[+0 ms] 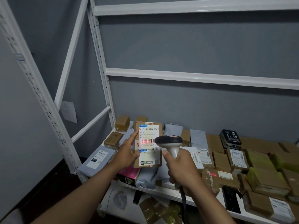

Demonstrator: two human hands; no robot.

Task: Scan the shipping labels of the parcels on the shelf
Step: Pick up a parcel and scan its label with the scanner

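At frame centre, left hand (127, 151) grips a light-looking, stiff cardboard parcel (148, 143) by its edge; right hand (181, 168) grips the barcode scanner (169, 143).

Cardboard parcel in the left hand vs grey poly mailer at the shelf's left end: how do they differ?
The cardboard parcel is a rigid brown box, held upright off the shelf by the left hand; the grey poly mailer is a soft bag lying flat on the shelf. The parcel's label catches the red line from the scanner in the right hand; the mailer's label is unlit. Both bear white barcoded labels.
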